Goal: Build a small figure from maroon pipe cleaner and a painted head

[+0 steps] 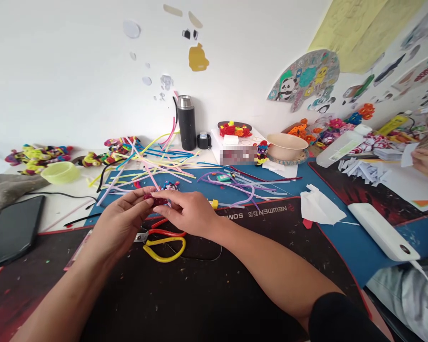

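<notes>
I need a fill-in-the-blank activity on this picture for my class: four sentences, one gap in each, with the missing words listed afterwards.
1. The small piece held between the left hand and the right hand is dark ____ in colour.
2. The scissors have one red handle and one ____ handle.
3. The body of the tall flask is ____.
4. The phone lies near the ____ edge of the picture.

Missing words: red; yellow; black; left.
</notes>
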Demonstrator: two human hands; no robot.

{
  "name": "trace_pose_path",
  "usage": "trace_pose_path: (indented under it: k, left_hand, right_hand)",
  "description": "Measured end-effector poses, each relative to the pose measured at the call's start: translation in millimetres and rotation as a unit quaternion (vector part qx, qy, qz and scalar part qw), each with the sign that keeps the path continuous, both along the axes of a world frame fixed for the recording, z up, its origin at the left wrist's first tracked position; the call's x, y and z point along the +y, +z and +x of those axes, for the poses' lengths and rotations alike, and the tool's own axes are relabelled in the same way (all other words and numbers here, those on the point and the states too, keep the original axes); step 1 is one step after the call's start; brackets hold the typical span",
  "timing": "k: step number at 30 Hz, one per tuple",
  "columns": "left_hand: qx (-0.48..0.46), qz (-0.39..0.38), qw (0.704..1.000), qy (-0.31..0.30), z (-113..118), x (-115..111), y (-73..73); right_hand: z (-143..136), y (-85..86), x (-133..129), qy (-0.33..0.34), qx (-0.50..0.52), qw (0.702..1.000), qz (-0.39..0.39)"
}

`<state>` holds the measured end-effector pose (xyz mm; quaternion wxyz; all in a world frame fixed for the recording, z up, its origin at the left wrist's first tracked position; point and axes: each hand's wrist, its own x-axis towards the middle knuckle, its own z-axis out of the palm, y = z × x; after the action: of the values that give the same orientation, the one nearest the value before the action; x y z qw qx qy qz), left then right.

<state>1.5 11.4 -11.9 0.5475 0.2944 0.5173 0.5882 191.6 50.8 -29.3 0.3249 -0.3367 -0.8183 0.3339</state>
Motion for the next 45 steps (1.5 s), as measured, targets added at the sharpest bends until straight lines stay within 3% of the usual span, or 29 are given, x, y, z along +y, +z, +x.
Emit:
trace_pose_path:
  k: [6,12,17,24,30,36,45]
  left_hand:
    - [0.091,0.039,0.995,0.021,-2,-1,0.7]
    - [0.200,0.052,0.978,0.003,0,-6,3.9]
    - [0.244,0.076,0.967,-0.014,-2,-5,-2.1]
    - [0.273,0.067,0.960,0.013,-21,4,-9.4]
    - [0.248,0.082,0.963,0.064,-21,4,-3.5]
    - [0.251,0.104,0.962,0.040,-9,-1,-6.3]
    - [0.249,0.097,0.964,0.002,-6,-7,-6.8]
  right_hand:
    - [1,3.9,5,-0.024,0.143,0.985,-0.089]
    - [2,11.6,10,-0.040,0.233,0.955,-0.177]
    - [1,10.3,17,-0.048,0.296,0.921,-0.247]
    - [3,14.2,23,0.003,0.357,0.872,-0.334]
    - [2,11.1,23,-0.011,0.338,0.878,-0.339]
    - [-2,4.6,22,-0.039,0.296,0.892,-0.340]
    - [-1,12.9,17,-0.032,0.263,0.886,-0.381]
